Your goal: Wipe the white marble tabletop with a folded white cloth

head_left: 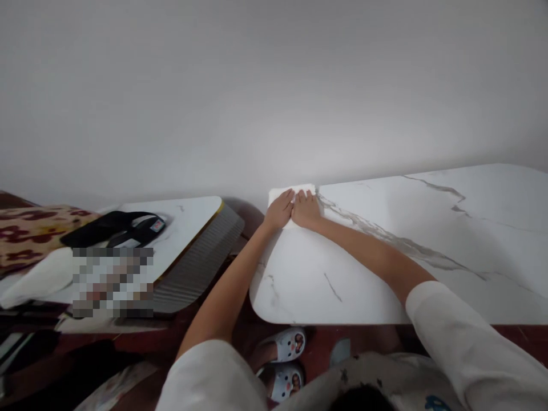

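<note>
A white folded cloth [278, 197] lies at the far left corner of a white marble-patterned tabletop [342, 279], close to the wall. My left hand [280, 210] presses down on the cloth, its fingers close together and pointing forward. Right beside it, touching, my right hand [305, 209] bears on the same cloth with its fingers slightly bent over it. The cloth's far edge shows beyond my fingertips, while its middle is hidden under both hands.
To the left stands another marble-patterned table [188, 220] with a ribbed grey side. A black strap-like item [115, 228], a flowered cloth [47, 234] and a blurred-out patch are there. A grey wall [274, 91] rises behind. Patterned white clogs [289, 345] show on the red floor.
</note>
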The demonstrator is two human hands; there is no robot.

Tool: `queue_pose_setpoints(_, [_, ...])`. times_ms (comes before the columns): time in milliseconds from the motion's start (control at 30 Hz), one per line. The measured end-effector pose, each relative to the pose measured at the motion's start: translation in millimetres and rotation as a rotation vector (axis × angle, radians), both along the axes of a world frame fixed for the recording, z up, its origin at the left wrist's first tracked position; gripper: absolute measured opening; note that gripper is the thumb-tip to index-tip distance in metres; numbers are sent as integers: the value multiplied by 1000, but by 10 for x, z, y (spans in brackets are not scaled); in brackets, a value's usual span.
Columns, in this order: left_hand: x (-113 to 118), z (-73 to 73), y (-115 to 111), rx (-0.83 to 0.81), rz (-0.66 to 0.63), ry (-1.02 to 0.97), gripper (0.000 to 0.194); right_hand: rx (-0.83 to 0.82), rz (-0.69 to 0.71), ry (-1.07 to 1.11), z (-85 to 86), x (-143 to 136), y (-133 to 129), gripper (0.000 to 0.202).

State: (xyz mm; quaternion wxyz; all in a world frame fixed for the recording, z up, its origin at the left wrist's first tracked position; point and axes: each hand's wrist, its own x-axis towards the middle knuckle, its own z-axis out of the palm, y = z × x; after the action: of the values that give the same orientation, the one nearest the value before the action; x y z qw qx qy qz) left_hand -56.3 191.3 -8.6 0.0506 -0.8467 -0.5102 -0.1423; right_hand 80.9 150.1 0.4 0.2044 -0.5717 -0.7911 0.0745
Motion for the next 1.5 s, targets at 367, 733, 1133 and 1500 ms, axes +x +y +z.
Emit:
queue_pose_setpoints(367, [-146,-55,-2037,73,110,-46,54,-5,263,-85,80,20,-1659,63])
queue_pose_setpoints(733, [776,7,-1972,40,156,24,53,46,264,-51,-25,829,-1589,60])
queue_pose_setpoints(1133, [628,-49,184,120,-43,136,47,103,57,-68,-71,681,193,55])
queue_pose_setpoints(1500, [1202,-122,680,134,-135,84,46,148,-55,-103,-99,1204,540,50])
